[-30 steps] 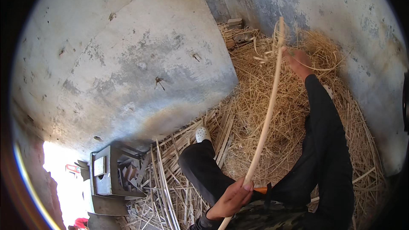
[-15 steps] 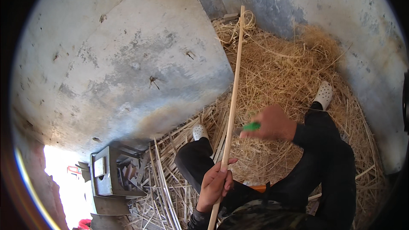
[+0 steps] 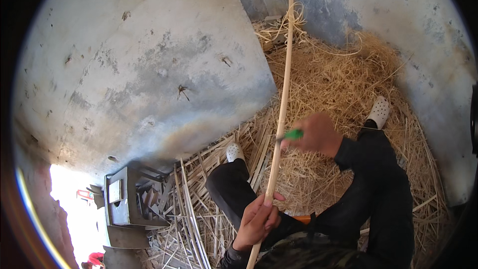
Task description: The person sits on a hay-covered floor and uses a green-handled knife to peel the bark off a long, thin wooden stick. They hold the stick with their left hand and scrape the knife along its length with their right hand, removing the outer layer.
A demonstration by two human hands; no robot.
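Observation:
A long pale wooden strip slants up and away from me, its far end near the wall corner. My left hand is wrapped around its lower part, thumb lying along the strip. In my right hand, somewhat blurred, is a green-handled knife. Its short dark blade meets the strip's right side, well above my left hand. The fingers of the right hand are closed around the green handle.
Piled shavings cover the floor between my legs and up to the walls. Long split strips lie at the left, beside a grey wooden stool or cabinet. An orange thing shows near my lap. My white clogs rest among the shavings.
My right hand and the knife have moved slightly farther away from me along the strip. The strip's far end has shifted a little up and right. My left hand keeps its grip.

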